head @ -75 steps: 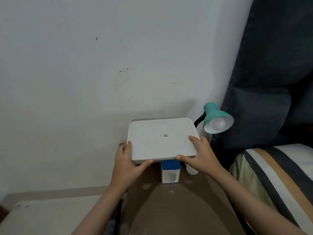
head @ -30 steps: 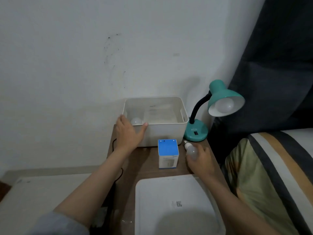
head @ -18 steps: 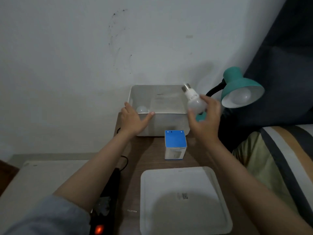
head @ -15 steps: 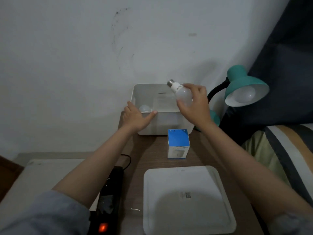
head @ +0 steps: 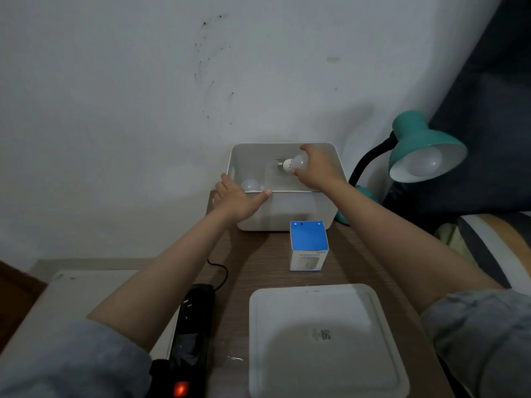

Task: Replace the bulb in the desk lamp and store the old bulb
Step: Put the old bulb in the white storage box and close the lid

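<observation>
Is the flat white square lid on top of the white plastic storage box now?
No, the flat white square lid lies on the wooden table, nearer than the open box.

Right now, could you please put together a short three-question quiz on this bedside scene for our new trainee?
1. True or false: the right hand holds a bulb over the open white bin.
2. Where does the bin's lid lie?
A. on the bin
B. on the table, nearer the person than the blue box
C. on the bed
3. Fill in: the left hand rests on the bin's front ____ corner.

Key:
1. True; its screw base points left.
2. B
3. Left; a second bulb lies in the bin just behind it. The teal lamp already has a bulb.
</observation>
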The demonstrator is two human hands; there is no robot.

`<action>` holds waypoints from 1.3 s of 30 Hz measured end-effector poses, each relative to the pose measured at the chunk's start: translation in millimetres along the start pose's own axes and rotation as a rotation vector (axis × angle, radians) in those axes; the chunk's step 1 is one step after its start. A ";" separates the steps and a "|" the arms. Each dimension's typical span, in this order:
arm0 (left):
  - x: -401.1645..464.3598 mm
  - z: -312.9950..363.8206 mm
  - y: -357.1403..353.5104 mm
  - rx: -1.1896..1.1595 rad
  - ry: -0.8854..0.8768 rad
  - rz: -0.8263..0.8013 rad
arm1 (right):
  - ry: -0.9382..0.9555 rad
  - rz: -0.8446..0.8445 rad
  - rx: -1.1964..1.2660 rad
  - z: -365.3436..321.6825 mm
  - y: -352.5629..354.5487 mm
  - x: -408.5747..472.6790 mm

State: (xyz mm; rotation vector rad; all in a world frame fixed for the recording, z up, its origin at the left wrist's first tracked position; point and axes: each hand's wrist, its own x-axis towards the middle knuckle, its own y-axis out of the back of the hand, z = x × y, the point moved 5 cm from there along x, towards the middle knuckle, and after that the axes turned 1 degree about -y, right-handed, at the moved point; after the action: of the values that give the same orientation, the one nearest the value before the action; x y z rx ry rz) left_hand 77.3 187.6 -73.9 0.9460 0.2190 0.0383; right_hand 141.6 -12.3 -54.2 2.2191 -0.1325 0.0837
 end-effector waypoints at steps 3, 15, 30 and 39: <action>-0.6 -0.6 0.0 -0.013 0.003 0.009 | 0.072 0.125 0.054 -3.6 14.3 -19.2; -89.5 -13.1 -23.1 -0.335 -0.016 0.236 | 0.045 0.229 0.105 64.1 17.7 -240.3; -254.2 -90.1 -103.4 0.131 -0.092 -0.120 | -0.402 -0.109 -0.215 124.1 -15.8 -354.1; -262.8 -70.1 -81.7 -0.015 -0.228 -0.014 | -0.341 0.029 -0.174 99.3 9.9 -343.6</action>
State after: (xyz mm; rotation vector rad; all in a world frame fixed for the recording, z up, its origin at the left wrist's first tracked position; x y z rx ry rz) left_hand -198.9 162.1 -135.0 0.9256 0.0147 -0.0810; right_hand -199.2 -74.7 -143.5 2.0415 -0.3456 -0.2819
